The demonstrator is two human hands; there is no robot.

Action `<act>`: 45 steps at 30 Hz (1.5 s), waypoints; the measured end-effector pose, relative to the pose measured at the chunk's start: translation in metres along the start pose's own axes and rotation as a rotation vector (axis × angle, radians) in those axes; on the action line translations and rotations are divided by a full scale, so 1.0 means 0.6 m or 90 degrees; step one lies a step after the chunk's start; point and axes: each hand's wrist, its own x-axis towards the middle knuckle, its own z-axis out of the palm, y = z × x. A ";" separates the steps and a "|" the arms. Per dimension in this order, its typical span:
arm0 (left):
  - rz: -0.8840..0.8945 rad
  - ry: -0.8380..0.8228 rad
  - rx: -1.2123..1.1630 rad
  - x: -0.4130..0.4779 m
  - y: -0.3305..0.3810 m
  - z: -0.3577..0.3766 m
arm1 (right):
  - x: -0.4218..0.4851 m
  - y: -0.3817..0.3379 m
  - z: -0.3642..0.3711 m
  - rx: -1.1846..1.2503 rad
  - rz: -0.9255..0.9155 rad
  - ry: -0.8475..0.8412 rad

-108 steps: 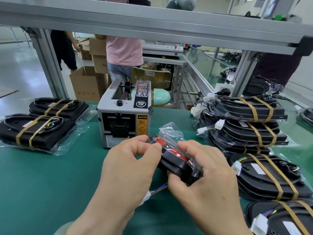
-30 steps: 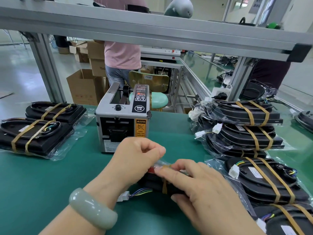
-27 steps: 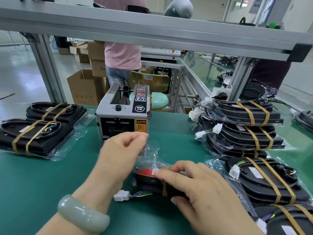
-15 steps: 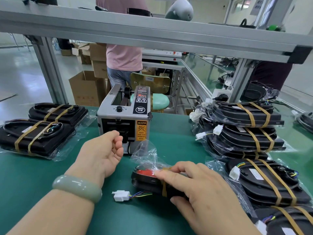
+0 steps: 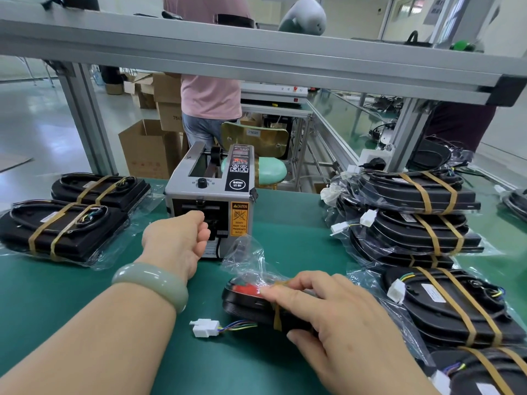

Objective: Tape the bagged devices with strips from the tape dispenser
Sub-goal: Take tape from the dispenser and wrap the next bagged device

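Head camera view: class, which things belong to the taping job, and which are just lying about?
Job: tape dispenser, left hand at its outlet, bagged device under the right hand, taped devices either side.
Lying about: cardboard boxes, green stool.

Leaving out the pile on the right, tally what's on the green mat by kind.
Taped bagged devices: 2
Device being taped, under the right hand: 1
Tape dispenser: 1
Total: 4
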 end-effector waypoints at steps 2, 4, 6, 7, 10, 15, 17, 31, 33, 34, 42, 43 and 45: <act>0.018 0.031 0.013 0.003 -0.004 0.005 | 0.000 0.000 0.001 -0.004 -0.006 0.005; 0.030 0.054 0.014 0.004 -0.006 0.009 | 0.001 0.001 0.002 -0.006 -0.007 0.011; 0.023 0.062 0.011 0.000 -0.006 0.008 | 0.001 0.001 0.001 -0.002 -0.005 0.010; 0.011 0.054 0.010 -0.005 -0.006 0.005 | 0.001 0.001 0.001 -0.001 -0.005 0.011; -0.026 -0.035 -0.035 -0.032 -0.006 -0.012 | 0.001 0.001 0.002 -0.002 -0.004 0.030; -0.002 -0.182 -0.011 -0.106 -0.029 -0.056 | 0.003 -0.003 0.008 0.001 0.016 0.058; 0.072 -0.183 0.047 -0.129 -0.051 -0.072 | 0.003 -0.005 0.009 0.002 0.025 0.063; 0.188 -0.204 0.095 -0.172 -0.136 -0.072 | 0.007 -0.015 0.016 -0.002 0.073 0.070; 0.193 -0.196 0.097 -0.175 -0.140 -0.068 | 0.005 -0.016 0.017 -0.001 0.079 0.067; 0.196 -0.193 0.102 -0.177 -0.141 -0.066 | 0.005 -0.016 0.018 0.000 0.081 0.065; 0.214 -0.173 0.137 -0.181 -0.145 -0.061 | 0.005 -0.016 0.018 -0.005 0.092 0.034; 0.214 -0.172 0.137 -0.182 -0.145 -0.060 | 0.005 -0.016 0.017 -0.006 0.094 0.030; 0.210 -0.172 0.136 -0.181 -0.147 -0.060 | 0.004 -0.017 0.017 -0.006 0.098 0.026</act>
